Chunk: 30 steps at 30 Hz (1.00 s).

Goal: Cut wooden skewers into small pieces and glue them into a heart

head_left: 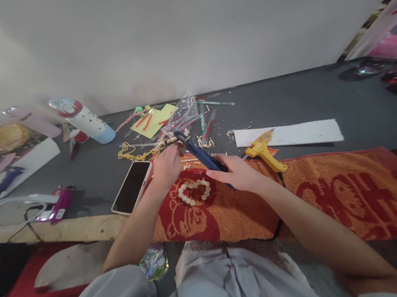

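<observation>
My right hand [234,170] is closed around the handle of a long dark-blue tool [202,155], which slants up and left and ends in a narrow metallic head; its exact kind is unclear. My left hand [168,166] is at that head with its fingers pinched together, and what they hold is hidden. Below the tool, a heart-shaped ring of small pale pieces [184,198] lies on an orange and red towel [248,214]. Short pale cut bits [205,143] are scattered just beyond the tool.
Left of my left hand lies a phone [132,188], with yellow string [128,152] behind it. A yellow glue gun [265,153] rests by a white strip [306,132]. Farther back are yellow paper [151,122], clear plastic wrapping [185,112] and a tilted bottle [89,124].
</observation>
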Motion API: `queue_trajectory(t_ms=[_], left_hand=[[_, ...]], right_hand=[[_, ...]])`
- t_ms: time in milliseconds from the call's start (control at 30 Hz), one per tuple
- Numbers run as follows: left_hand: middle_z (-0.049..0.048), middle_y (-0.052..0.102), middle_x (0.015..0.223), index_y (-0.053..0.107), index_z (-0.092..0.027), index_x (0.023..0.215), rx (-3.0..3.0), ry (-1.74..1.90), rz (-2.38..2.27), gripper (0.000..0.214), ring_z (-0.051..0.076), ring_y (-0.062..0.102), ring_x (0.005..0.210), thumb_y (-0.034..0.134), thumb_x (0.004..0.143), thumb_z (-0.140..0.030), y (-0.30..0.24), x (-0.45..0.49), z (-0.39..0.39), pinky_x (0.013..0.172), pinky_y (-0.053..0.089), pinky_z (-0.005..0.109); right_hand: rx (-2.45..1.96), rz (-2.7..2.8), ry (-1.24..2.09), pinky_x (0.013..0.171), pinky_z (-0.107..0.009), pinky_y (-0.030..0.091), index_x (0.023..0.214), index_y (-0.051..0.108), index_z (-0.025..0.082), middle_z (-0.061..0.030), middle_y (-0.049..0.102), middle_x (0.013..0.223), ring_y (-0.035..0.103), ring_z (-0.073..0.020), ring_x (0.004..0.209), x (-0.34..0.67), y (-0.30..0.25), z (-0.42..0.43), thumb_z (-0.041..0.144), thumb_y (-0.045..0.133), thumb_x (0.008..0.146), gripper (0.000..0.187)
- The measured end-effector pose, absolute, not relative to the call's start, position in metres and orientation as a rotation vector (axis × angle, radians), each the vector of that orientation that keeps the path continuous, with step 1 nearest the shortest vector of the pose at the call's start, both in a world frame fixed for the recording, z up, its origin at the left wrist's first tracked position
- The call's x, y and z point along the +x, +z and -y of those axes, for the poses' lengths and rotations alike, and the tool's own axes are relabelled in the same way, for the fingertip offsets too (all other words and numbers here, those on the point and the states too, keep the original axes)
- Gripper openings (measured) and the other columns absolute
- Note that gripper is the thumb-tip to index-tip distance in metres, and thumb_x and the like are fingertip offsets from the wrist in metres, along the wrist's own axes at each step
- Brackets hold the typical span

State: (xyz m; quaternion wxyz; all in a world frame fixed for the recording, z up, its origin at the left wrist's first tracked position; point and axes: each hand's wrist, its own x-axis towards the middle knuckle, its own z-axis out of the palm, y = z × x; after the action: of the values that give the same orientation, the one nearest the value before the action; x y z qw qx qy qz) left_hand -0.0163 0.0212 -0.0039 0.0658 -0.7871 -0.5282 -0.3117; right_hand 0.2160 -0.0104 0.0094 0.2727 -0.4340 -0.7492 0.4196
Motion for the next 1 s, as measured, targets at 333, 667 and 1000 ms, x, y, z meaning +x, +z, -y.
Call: queue_trajectory(t_ms=[333,667,1000], left_hand=[[0.0058,0.069,0.082,0.06,-0.019,0.086,-2.391,-0.874,1.616,0.021,0.018,0.065,0.079,0.04,0.082,-0.014,-0.002,-0.017,-0.021,0.071,0.049,0.027],[0.0046,0.067,0.072,0.057,-0.019,0.075,-2.379,-0.865,1.366,0.02,0.016,0.064,0.069,0.04,0.08,-0.012,-0.005,-0.026,-0.029,0.062,0.047,0.025],[0.0029,0.064,0.067,0.053,-0.019,0.067,-2.416,-1.035,1.39,0.019,0.013,0.059,0.061,0.041,0.077,-0.009,-0.001,-0.02,-0.027,0.058,0.044,0.023]], right_hand=[[-1.161,1.999,1.146,0.071,-0.031,0.045,0.102,0.066,0.017,-0.0067,0.07,0.094,0.063,-0.0225,0.083,0.219,0.011,0.01,0.046,0.058,0.083,0.035],[-1.103,2.01,1.235,0.073,-0.031,0.046,0.104,0.065,0.015,-0.0062,0.071,0.097,0.063,-0.0221,0.087,0.224,0.01,0.006,0.05,0.058,0.083,0.041],[-1.173,2.045,1.165,0.079,-0.035,0.046,0.109,0.063,0.015,-0.0104,0.071,0.108,0.065,-0.0258,0.095,0.222,0.01,0.006,0.049,0.059,0.083,0.043]])
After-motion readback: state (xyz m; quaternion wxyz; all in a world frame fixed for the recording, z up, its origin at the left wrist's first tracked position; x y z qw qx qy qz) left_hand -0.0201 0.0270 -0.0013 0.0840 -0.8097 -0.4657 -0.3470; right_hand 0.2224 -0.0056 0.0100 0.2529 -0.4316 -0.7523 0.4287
